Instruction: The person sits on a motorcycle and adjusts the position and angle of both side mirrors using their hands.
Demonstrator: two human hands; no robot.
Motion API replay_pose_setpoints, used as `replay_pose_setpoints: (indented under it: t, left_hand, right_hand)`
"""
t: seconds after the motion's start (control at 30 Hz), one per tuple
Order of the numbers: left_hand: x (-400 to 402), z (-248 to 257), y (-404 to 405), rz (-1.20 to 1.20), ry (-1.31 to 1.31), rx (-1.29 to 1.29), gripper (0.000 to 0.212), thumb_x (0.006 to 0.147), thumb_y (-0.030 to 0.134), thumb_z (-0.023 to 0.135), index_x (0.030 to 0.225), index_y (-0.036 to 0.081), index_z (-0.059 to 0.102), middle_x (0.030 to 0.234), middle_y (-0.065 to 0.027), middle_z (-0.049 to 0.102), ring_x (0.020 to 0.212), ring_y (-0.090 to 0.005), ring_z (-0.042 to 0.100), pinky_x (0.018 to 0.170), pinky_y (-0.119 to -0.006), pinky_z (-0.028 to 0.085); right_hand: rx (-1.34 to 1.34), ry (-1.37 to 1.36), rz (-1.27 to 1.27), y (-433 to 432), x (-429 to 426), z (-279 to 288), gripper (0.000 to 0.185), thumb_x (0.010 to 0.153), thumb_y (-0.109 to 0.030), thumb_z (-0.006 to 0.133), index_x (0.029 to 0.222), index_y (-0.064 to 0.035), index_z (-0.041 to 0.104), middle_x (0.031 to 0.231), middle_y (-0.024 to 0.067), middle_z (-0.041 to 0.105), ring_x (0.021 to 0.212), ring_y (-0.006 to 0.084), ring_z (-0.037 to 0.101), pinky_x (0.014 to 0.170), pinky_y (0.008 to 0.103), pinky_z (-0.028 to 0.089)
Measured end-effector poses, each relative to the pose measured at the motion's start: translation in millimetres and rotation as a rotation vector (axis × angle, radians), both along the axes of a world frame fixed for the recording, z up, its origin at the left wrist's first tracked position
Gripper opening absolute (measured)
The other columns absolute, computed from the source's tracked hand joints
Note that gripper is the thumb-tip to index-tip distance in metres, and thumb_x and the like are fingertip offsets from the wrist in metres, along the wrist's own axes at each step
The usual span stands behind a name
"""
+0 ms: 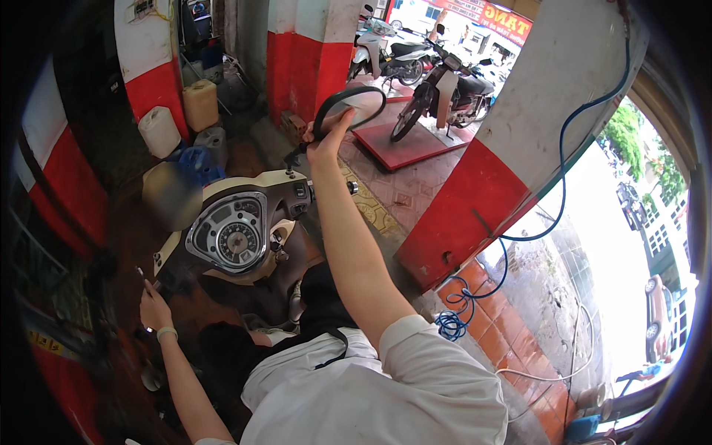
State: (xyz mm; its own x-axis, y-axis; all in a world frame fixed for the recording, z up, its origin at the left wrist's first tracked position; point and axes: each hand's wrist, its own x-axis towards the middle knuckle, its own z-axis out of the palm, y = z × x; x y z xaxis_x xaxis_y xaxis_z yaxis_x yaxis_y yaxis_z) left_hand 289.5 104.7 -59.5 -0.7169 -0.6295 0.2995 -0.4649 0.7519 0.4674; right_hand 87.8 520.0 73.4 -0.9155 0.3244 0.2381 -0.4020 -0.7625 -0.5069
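My right hand (328,133) reaches up and grips the lower edge of a black-rimmed rear-view mirror (368,103), thumb against its glass. The mirror stands on the right side of a cream and brown scooter's handlebar cover (289,197). Below my left forearm's watch-side wrist, my left hand (156,308) is beside the left end of the handlebar. A slim pale tip (139,271) shows at its fingers; what they grip is too dark to tell. Between my arms sits the chrome-ringed speedometer (236,239). The ignition area (280,247) is right of it.
A blurred round shape (172,197) overlaps the scooter's front left. Plastic jerrycans (159,132) stand beyond it. A red and white pillar (473,206) rises close on my right, with a blue hose (453,325) coiled at its foot. A parked motorbike (445,92) stands on a red platform (400,147).
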Motion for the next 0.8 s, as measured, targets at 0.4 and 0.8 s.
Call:
replay_pose_setpoints:
  t: [0.4,0.8]
  left_hand:
    - [8,-8,2,0.066,0.020,-0.003,0.058,0.092,0.049,0.026,0.104,0.005,0.063,0.096,-0.0164,0.063,0.087,-0.0369,0.059,0.072,-0.045,0.046]
    - [11,-14,1,0.039,0.084,-0.021,0.039,0.091,0.036,0.038,0.105,0.009,0.063,0.091,-0.0098,0.066,0.082,-0.0305,0.062,0.065,-0.039,0.047]
  right_hand:
    - [0.728,0.092,-0.677,-109,34,-15,0.057,0.079,-0.019,0.065,0.123,0.0056,0.037,0.108,0.0176,0.055,0.099,0.0252,0.054,0.088,0.0342,0.039]
    - [1.668,-0.087,-0.555,-75,-59,-17,0.050,0.086,-0.036,0.049,0.109,0.0061,0.034,0.080,0.0270,0.060,0.073,0.0448,0.058,0.063,0.0507,0.046]
